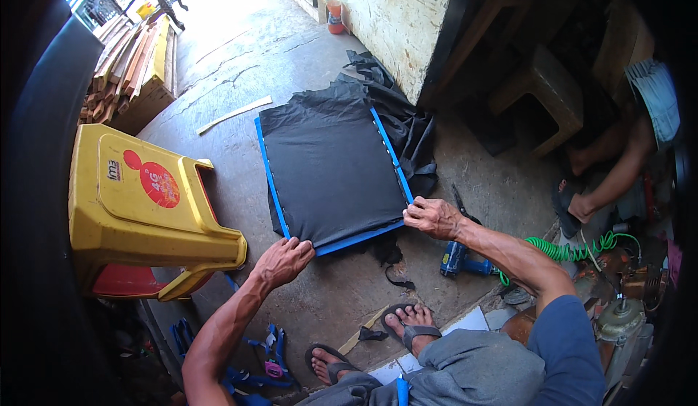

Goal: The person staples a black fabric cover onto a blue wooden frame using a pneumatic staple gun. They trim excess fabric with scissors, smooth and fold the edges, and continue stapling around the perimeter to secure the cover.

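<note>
Left hand [282, 262] and right hand [434, 219], fingers curled in, pinched 2 near corners of the seemingly light, soft black fabric [327, 173], best held by its blue edging [356, 241].

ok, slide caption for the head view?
Left hand and right hand at near corners of a blue-edged black cloth panel.

At the frame's centre, a blue-edged square black fabric panel [331, 169] is being held by the left hand [285, 262] at its lower-left corner, by the right hand [434, 218] at its lower-right. On the left, it is being flanked by a yellow plastic stool [156, 217]; behind that, the upper left is being filled by stacked brown wooden planks [129, 70]. Below the right hand, space is being taken up by a blue pistol-shaped tool [455, 259].
</note>
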Demonstrator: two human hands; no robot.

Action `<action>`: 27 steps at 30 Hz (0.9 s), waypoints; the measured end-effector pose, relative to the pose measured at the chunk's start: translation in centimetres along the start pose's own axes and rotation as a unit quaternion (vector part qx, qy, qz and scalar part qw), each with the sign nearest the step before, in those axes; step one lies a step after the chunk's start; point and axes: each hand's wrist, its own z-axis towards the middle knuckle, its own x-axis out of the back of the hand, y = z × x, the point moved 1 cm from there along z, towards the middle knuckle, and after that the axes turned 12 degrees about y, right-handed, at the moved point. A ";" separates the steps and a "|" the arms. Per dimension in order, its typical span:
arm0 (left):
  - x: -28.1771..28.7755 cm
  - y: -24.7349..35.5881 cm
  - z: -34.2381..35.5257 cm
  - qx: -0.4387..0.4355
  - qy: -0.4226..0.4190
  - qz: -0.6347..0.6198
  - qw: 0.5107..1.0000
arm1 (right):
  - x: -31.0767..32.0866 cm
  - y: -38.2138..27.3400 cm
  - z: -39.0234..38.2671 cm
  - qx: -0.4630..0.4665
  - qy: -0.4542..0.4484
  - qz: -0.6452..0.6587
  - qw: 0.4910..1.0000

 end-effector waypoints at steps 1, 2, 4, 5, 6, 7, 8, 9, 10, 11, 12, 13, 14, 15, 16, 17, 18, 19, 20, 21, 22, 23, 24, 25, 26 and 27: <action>1.0 0.1 1.0 0.051 -0.042 -0.038 0.997 | 0.2 -0.2 -0.1 -0.015 0.010 0.008 1.000; 1.5 0.2 2.3 0.101 -0.083 -0.077 0.988 | 0.4 -0.6 -0.3 -0.032 0.020 0.015 0.999; 2.0 0.8 5.9 0.107 -0.077 -0.085 0.988 | 0.8 -1.5 -0.3 -0.065 0.051 0.014 0.996; 2.1 1.8 8.0 0.110 -0.063 -0.097 0.987 | 1.0 -2.0 -0.1 -0.078 0.070 0.008 0.994; 1.7 3.1 9.3 0.090 0.019 -0.095 0.991 | 1.0 -2.5 0.2 -0.086 0.088 0.007 0.992; 0.7 4.2 11.1 0.056 0.107 -0.094 0.988 | 0.3 -2.4 -0.2 -0.103 0.087 -0.007 0.991; -0.8 5.0 12.5 0.062 0.106 -0.072 0.990 | -0.5 -2.1 -0.5 -0.095 0.070 -0.018 0.993; -2.8 5.4 13.9 0.073 0.103 -0.044 0.991 | -1.0 -1.6 -0.3 -0.111 0.092 -0.013 0.989; -4.8 5.5 15.0 0.083 0.097 -0.020 0.992 | -1.6 -1.6 -0.1 -0.131 0.112 -0.005 0.985; -6.5 5.1 15.0 0.136 0.097 -0.041 0.985 | -2.1 -1.7 0.4 -0.167 0.122 0.000 0.978; -7.7 4.9 15.1 0.145 0.119 -0.030 0.982 | -2.5 -1.2 1.0 -0.204 0.136 0.001 0.969; -8.3 4.5 15.4 0.145 0.136 -0.024 0.980 | -3.1 -0.8 1.4 -0.221 0.146 0.014 0.964; -8.9 4.1 15.6 0.146 0.154 -0.016 0.977 | -3.3 0.1 1.8 -0.221 0.158 0.005 0.962; -9.0 4.0 15.7 0.141 0.158 -0.011 0.977 | -3.8 0.9 2.1 -0.221 0.167 0.001 0.961; -9.1 3.8 15.9 0.137 0.163 -0.006 0.977 | -4.2 1.2 2.2 -0.219 0.176 -0.003 0.960; -9.1 3.8 16.0 0.133 0.169 0.000 0.977 | -4.3 1.1 2.1 -0.233 0.160 0.009 0.959; -9.2 3.8 16.1 0.124 0.161 0.014 0.979 | -4.6 1.4 1.8 -0.239 0.171 0.011 0.956; -9.2 4.0 16.2 0.116 0.154 0.028 0.981 | -4.8 1.2 1.4 -0.245 0.182 0.012 0.952; -9.2 4.1 16.3 0.107 0.147 0.042 0.982 | -5.0 0.9 1.2 -0.251 0.192 0.013 0.949; -9.0 4.2 16.4 0.109 0.151 0.030 0.982 | -5.2 0.5 0.9 -0.276 0.205 0.003 0.939; -9.0 4.1 16.4 0.113 0.154 0.020 0.981 | -4.8 0.2 1.2 -0.291 0.206 0.007 0.934; -9.0 4.1 16.4 0.116 0.157 0.009 0.981 | -4.2 -0.2 1.3 -0.307 0.208 0.010 0.929; -9.0 4.1 16.1 0.117 0.158 -0.004 0.980 | -3.3 -1.2 1.5 -0.326 0.208 0.015 0.922; -9.1 3.9 15.8 0.125 0.154 -0.009 0.980 | -2.3 -2.2 1.5 -0.354 0.223 0.038 0.907; -9.1 3.8 15.5 0.127 0.152 0.002 0.980 | -0.9 -3.2 1.1 -0.420 0.211 0.088 0.878; -9.2 3.7 15.3 0.126 0.149 0.012 0.981 | 0.0 -4.0 -0.2 -0.484 0.197 0.135 0.842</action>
